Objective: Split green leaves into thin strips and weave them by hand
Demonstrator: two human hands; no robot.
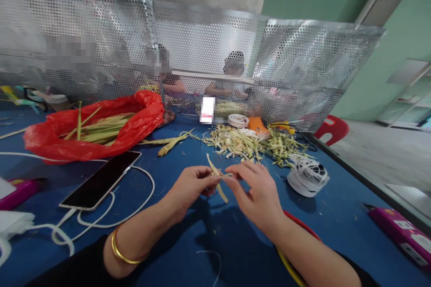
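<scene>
Between my hands is a pale, dry strip of plant leaf (221, 192), crossed by another short piece near my fingertips. My left hand (195, 182) pinches the strips where they cross, thumb on top. From the other side, my right hand (255, 184) grips the end of the crossing piece between thumb and forefinger. Both hands are above the blue table, and the strip slants from upper left to lower right. Beyond them lies a heap of green and cream plant trimmings (235, 141). A couple of longer dried leaves (171, 143) rest to its left.
At left a red plastic bag (141, 112) holds long leaves. A phone (101, 181) with a white cable (148, 210) lies nearer. On the right are a coil of white strapping (308, 177) and a purple device (400, 233). A perforated metal screen (208, 31) stands behind; people sit beyond it.
</scene>
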